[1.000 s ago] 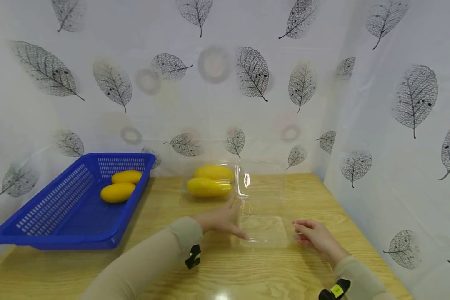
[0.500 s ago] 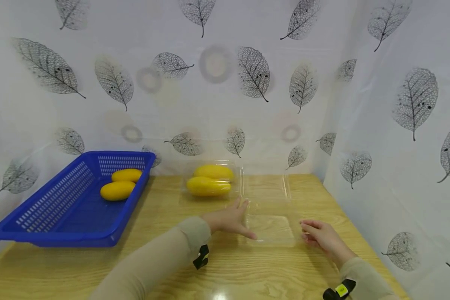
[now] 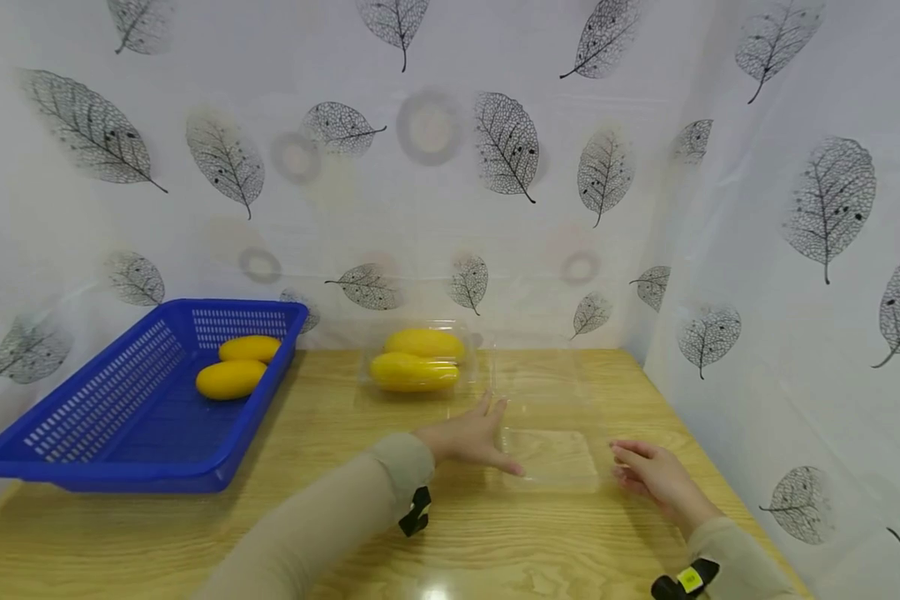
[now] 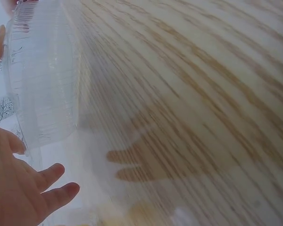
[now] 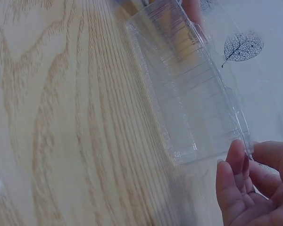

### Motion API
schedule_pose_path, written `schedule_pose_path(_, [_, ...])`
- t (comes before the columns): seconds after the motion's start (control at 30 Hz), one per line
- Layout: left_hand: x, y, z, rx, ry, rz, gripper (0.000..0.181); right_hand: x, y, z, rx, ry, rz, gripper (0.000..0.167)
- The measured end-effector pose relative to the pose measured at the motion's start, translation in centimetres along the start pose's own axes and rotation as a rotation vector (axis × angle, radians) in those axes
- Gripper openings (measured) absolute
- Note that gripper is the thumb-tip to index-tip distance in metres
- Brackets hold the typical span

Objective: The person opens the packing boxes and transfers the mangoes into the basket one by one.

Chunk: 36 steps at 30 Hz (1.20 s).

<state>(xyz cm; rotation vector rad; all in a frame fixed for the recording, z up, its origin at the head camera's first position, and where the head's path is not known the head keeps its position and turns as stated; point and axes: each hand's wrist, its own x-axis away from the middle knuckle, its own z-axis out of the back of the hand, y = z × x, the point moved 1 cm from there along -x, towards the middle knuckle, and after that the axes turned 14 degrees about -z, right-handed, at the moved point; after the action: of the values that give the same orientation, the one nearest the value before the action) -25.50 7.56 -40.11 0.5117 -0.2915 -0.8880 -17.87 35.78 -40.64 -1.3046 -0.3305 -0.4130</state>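
Observation:
A see-through plastic box rests on the table with its clear lid folded back behind it. At the box's left side, my left hand touches the edge with fingers and thumb spread. My right hand pinches the rim at the near right corner between thumb and fingertips. Behind my left hand, two yellow oblong fruits lie in another clear box.
On the left stands a blue slatted basket holding two more yellow fruits against its right side. A white curtain with leaf prints hangs behind the table and along its right side.
Both hands and the see-through box have shifted a little to the right. Its folded-back lid has moved right too, away from the box with the fruits.

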Motion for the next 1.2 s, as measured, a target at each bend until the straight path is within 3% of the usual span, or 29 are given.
schedule_pose_path(0.4, [-2.2,0.6,-0.6,0.047,0.033,0.017,0.116,-0.7,-0.1,1.8,0.024,0.055,0.024,0.051])
schedule_pose_path(0.6, [-2.9,1.0,-0.6,0.088,0.038,0.030,0.115,-0.8,-0.2,2.2,0.106,0.110,0.014,0.054])
schedule_pose_path(0.83, [-4.1,1.1,-1.0,0.057,0.045,0.045,0.116,-1.2,-0.2,2.7,0.105,0.153,0.025,0.054])
schedule_pose_path(1.2, [-5.5,1.4,-1.0,0.054,0.047,0.028,0.117,-1.7,-0.3,3.6,0.113,0.155,0.013,0.056])
